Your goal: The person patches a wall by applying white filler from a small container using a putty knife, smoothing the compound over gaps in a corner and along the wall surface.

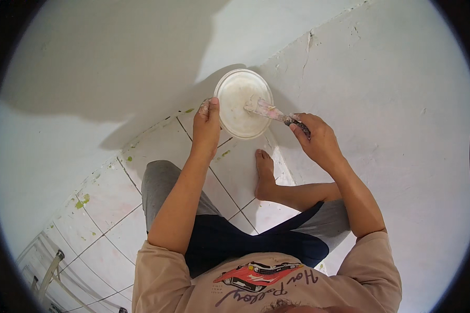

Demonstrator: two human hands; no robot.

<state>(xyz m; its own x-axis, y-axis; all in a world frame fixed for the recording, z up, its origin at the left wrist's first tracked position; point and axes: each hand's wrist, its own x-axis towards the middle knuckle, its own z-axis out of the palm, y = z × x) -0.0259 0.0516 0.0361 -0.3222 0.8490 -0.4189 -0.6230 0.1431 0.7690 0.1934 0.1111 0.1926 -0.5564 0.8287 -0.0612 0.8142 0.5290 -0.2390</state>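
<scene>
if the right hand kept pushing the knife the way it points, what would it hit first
Probably the inside of the bowl: the right hand aims the putty knife up-left, its blade already over the bowl held by the left hand. Contact is unclear.

white walls (pixel 391 78), tiled floor (pixel 109 229)

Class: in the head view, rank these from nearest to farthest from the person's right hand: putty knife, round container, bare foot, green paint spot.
1. Putty knife: held by the right hand.
2. Round container: left.
3. Bare foot: below-left.
4. Green paint spot: far left floor.
</scene>
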